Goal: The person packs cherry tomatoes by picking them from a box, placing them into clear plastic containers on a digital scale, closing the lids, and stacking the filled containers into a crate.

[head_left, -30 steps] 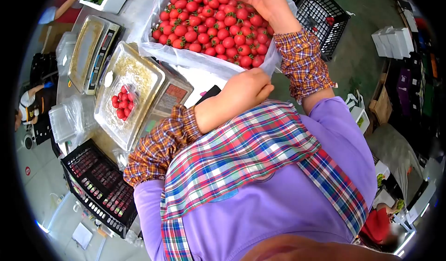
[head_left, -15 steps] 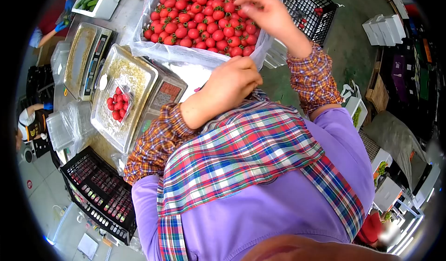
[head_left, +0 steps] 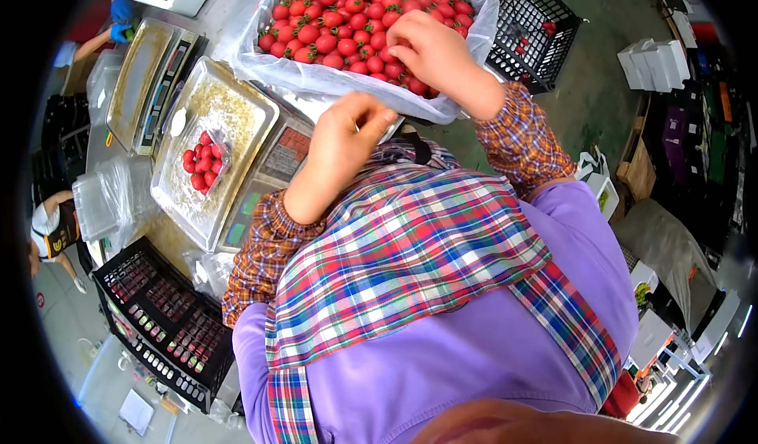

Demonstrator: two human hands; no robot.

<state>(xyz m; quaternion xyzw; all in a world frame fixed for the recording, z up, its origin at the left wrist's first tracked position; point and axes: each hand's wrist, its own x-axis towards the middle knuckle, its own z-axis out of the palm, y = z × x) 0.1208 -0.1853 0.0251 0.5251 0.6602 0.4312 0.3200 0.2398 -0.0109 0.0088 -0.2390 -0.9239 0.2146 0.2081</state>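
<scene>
Small red tomatoes point(head_left: 347, 21) with green stems fill a crate lined with white plastic point(head_left: 296, 73). Over its near right part is my right hand point(head_left: 434, 53), its fingers curled; whatever they may hold is hidden. My left hand point(head_left: 339, 140) is beside the crate's near edge, thumb and fingers pressed together, and what is between them is too small to make out. On the metal tray of a scale point(head_left: 181, 183), left of my left hand, sits a clear container with several red tomatoes point(head_left: 204, 162).
A second scale point(head_left: 142, 84) stands at the left, near stacked clear lids point(head_left: 99, 207). Below is a black crate of packed boxes point(head_left: 166, 317). Another black crate point(head_left: 533, 29) is on the floor at right. Two co-workers' parts show at left, including a blue-gloved hand point(head_left: 121, 9).
My right hand has come down and toward me over the tomatoes, its fingers curling. My left hand has shifted left from the crate's near edge and turned, showing its pinched thumb and fingers.
</scene>
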